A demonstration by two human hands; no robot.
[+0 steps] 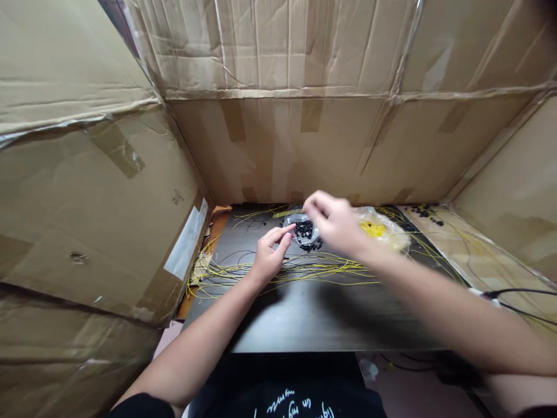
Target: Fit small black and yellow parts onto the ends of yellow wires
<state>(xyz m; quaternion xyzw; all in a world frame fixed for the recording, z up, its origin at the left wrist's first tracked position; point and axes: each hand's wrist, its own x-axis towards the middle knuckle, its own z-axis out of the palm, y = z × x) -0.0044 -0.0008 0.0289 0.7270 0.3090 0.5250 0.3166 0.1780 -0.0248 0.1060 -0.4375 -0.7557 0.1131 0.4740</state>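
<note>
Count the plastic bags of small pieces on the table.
2: a bag of black pieces by the left hand, and a bag of yellow pieces beside the right hand. Others may be hidden.

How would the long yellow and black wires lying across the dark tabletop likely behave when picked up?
The wires would probably bend easily but keep some spring, since their ends hold wide curves. They look light, being so thin. Lifted mid-length, they would likely splay or tangle: they fan apart toward the left and cross one another.
</note>
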